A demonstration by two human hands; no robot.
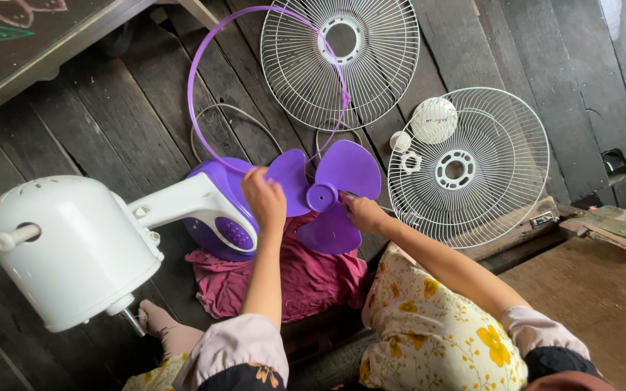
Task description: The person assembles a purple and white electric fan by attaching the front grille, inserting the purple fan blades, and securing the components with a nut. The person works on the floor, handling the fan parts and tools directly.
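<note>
Two round white wire fan guards lie flat on the dark wooden plank floor (110,123): one guard (340,61) at top centre, the other guard (472,166) to its right, with a white domed plastic cap (434,120) resting on its rim. One white plastic fan motor housing (67,250), on its side at left, joined by a white neck to a purple base (215,217). One crumpled magenta cloth (284,275) under the base. One thin purple plastic hoop (255,87) leaning across the top guard. One purple three-bladed plastic fan blade (327,195), centre, above the cloth; judged light, fairly stiff, smooth and liable to crack at the thin blade edges, best gripped at the hub or a blade root. One left hand (264,197), fingers curled closed over the left blade's edge. One right hand (362,213), pinched at the hub's right side; what it pinches cannot be told.
</note>
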